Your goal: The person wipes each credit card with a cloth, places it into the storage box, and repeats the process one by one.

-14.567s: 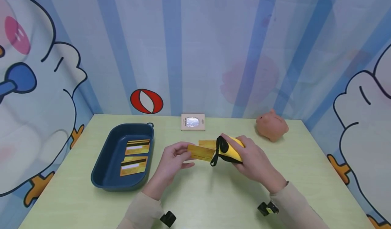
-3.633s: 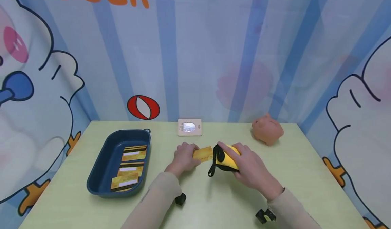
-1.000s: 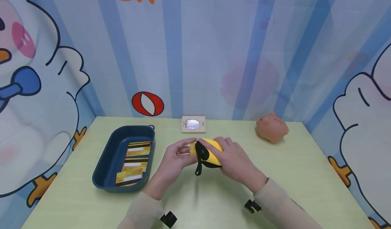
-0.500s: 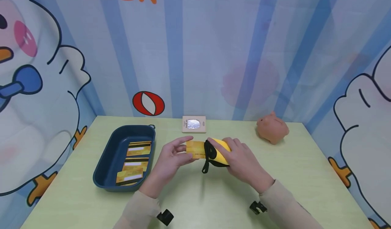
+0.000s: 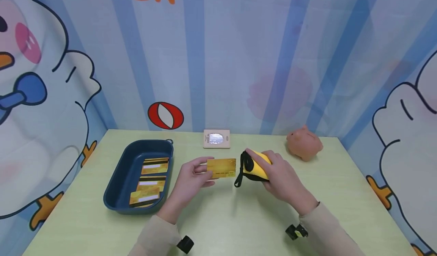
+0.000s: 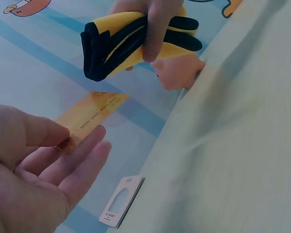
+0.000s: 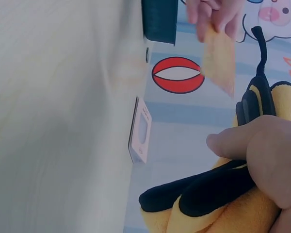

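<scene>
A gold bank card is pinched between the thumb and fingers of my left hand, held up over the middle of the table. In the left wrist view, raised digits run along the card. My right hand grips a soft yellow pouch with black trim and a black strap, just right of the card and apart from it. In the right wrist view the thumb presses on the folded pouch; its inside is hidden. Several gold cards lie in rows inside the dark blue tray at left.
A small pale pink box with a shiny oval window lies at the table's back edge. A pink piggy bank stands at the back right. A blue striped curtain with cartoon ducks hangs behind the table.
Over the last second the card has come out of the pouch in my left hand. My right hand has moved right with the pouch. Since the oldest frame, more cards lie in the tray.
</scene>
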Tool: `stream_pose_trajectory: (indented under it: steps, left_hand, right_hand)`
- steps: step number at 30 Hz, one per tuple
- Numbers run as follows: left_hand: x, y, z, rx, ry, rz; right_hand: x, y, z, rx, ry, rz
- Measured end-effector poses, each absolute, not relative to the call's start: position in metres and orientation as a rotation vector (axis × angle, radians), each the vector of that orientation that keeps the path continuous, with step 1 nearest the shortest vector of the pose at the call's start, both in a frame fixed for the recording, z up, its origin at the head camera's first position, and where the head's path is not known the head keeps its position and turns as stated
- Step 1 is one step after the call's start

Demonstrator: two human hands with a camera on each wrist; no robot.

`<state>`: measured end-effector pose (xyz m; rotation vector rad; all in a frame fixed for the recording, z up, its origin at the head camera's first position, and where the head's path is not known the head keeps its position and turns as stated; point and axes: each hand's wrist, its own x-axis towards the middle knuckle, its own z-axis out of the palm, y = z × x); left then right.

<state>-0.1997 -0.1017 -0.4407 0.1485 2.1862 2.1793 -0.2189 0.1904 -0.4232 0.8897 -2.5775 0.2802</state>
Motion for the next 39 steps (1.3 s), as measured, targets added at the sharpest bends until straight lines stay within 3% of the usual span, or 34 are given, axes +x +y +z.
stream_pose_trajectory:
  steps: [15,39]
  left_hand:
    - [-0.201,-0.092,-0.447,0.151,2.415,2.102]
    - [-0.2,-0.091,-0.448,0.242,2.174,2.07]
  right_hand:
    - [-0.215,0.19,-0.426,0.937,-2.532,0.31]
    - [-0.212,0.172,-0.413,1.004,-2.493,0.334]
